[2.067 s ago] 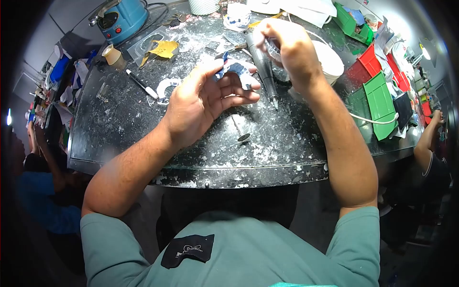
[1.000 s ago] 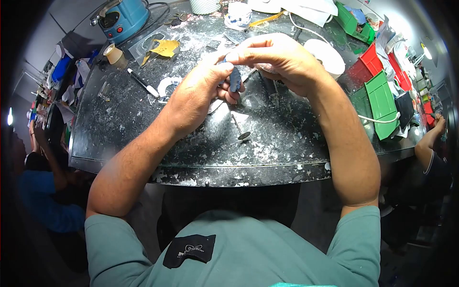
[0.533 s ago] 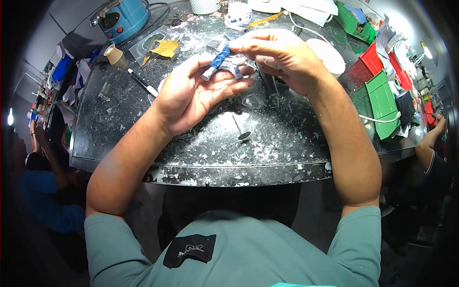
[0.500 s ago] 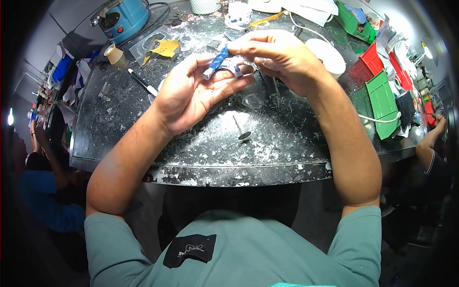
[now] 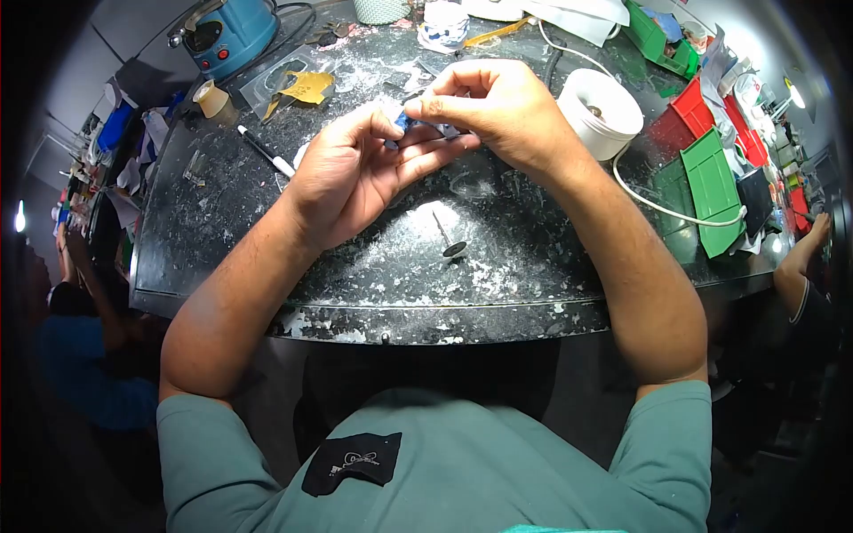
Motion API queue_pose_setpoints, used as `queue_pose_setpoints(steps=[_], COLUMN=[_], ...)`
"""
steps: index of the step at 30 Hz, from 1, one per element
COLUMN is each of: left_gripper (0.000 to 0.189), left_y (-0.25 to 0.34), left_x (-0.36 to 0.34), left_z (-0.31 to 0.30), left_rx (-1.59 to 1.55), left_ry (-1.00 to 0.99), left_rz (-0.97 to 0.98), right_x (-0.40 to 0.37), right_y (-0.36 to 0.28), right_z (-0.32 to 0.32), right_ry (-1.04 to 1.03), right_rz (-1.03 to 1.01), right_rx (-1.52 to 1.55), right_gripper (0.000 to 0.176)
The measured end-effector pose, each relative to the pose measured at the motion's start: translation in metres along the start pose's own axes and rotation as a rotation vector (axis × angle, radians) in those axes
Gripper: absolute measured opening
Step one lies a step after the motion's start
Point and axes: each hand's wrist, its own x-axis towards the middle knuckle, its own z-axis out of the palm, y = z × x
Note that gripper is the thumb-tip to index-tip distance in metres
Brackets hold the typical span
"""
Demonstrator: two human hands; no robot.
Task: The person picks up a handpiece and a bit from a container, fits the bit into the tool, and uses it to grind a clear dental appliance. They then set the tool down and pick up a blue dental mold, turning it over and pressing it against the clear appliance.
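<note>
A small blue and white piece [image 5: 402, 122] is mostly hidden between my two hands above the black table. My left hand [image 5: 355, 164], palm up, pinches it with the thumb and curled fingers beneath it. From the right, my right hand [image 5: 498, 111] closes thumb and forefinger on its upper end. Below the hands, a thin rod with a small dark disc [image 5: 454, 250] lies on the powdery tabletop. A black and white pen [image 5: 267, 153] rests left of my left hand.
Around the hands are a blue machine [image 5: 233, 44], a yellow scrap [image 5: 308, 87], a white round container [image 5: 601, 114] with a cable, green [image 5: 711, 191] and red bins [image 5: 691, 117], and a blue-white lump [image 5: 443, 27]. Other people sit at both sides.
My right hand has moved slightly down and left, uncovering more of the white container. The blue piece, visible at length before, is now mostly covered by my fingers.
</note>
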Motion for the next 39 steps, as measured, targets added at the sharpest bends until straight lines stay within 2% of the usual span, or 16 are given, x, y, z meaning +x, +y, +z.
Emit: queue_pose_setpoints(steps=[2, 8, 10, 11, 13, 15, 17, 22, 24, 31, 33, 36, 39], left_gripper=[0.038, 0.039, 0.041, 0.043, 0.046, 0.048, 0.048, 0.049, 0.043, 0.031, 0.023, 0.023, 0.022], left_y=[0.000, 0.001, 0.002, 0.003, 0.004, 0.005, 0.005, 0.005, 0.005, 0.007, 0.006, 0.004, 0.003], left_x=[0.000, -0.001, 0.000, 0.001, 0.003, 0.004, 0.004, 0.003, 0.002, 0.002, 0.004, 0.001, 0.003], left_z=[-0.003, 0.004, 0.004, 0.002, 0.000, 0.001, 0.000, -0.005, -0.004, -0.010, -0.007, -0.005, -0.006], left_rx=[-0.006, 0.033, 0.032, -0.081, -0.195, -0.350, -0.325, -0.265, -0.174, -0.221, -0.197, -0.074, -0.037], left_ry=[0.018, 0.082, 0.080, 0.082, 0.085, 0.085, 0.098, 0.077, 0.172, 0.132, 0.161, 0.203, 0.234], left_rz=[-0.001, -0.017, -0.017, -0.054, -0.090, -0.126, -0.116, -0.116, -0.087, -0.083, -0.055, 0.027, 0.040], right_x=[0.000, 0.003, 0.005, 0.003, -0.004, 0.001, 0.003, 0.000, 0.000, 0.002, 0.002, 0.003, 0.002], right_y=[0.000, 0.009, 0.005, 0.001, -0.022, -0.008, -0.001, -0.002, -0.002, -0.004, -0.002, -0.004, -0.006], right_z=[0.000, -0.001, -0.001, -0.002, -0.002, -0.021, -0.030, -0.024, -0.026, -0.026, -0.023, -0.023, -0.022], right_ry=[0.005, 0.071, 0.083, 0.083, 0.234, 0.220, 0.091, 0.056, -0.032, -0.126, 0.012, -0.004, -0.023], right_rz=[0.008, -0.141, -0.084, -0.085, 0.198, 0.272, 0.286, 0.251, 0.259, 0.125, -0.012, 0.103, 0.088], right_rx=[-0.021, -0.053, 0.039, 0.039, 0.336, 0.300, 0.346, 0.244, 0.231, 0.045, -0.270, -0.142, -0.160], right_gripper=[0.022, 0.023, 0.023, 0.023, 0.020, 0.016, 0.013, 0.017, 0.021, 0.028, 0.029, 0.020, 0.022])
